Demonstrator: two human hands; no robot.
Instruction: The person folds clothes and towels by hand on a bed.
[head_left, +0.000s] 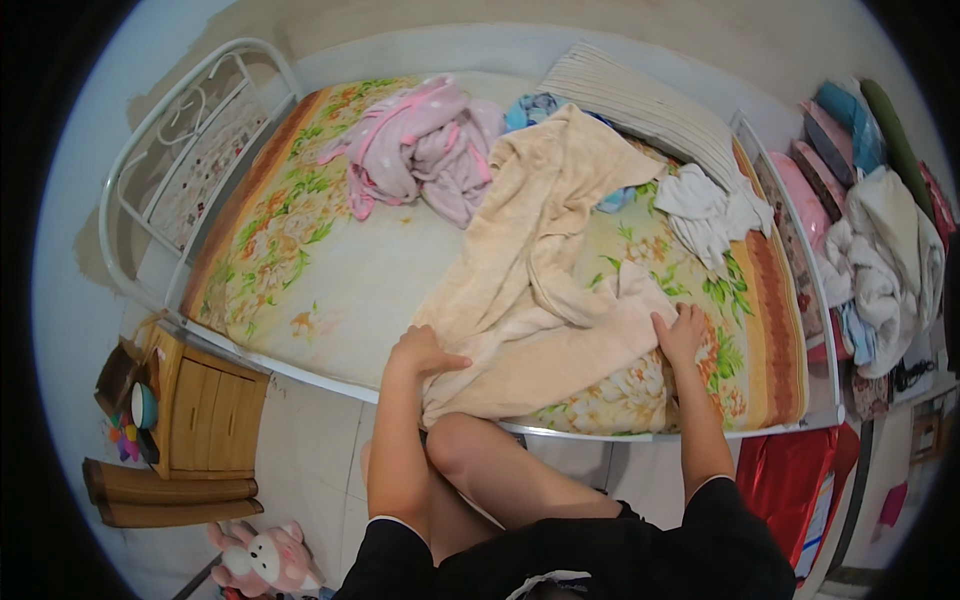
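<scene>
A beige plush garment (517, 247) lies loosely spread and creased over the bed, one part reaching up towards the pillow and another folded across to the right. At its lower left edge my left hand (424, 352) grips the cloth, thumb on top and the other fingers partly hidden. My right hand (681, 335) rests at the garment's right end, with the thumb at the cloth's edge and the fingers apart on the flowered bed sheet (724, 360). My knees are against the bed's near side.
A pink-and-lilac plush cloth (420, 150) lies bunched beyond my left hand. White cloth (705, 214) sits below a striped pillow (645, 105). The bed has a white metal frame (112, 187). A wooden cabinet (214, 412) and pink plush toy (270, 559) are at lower left, a red bag (784, 480) lower right.
</scene>
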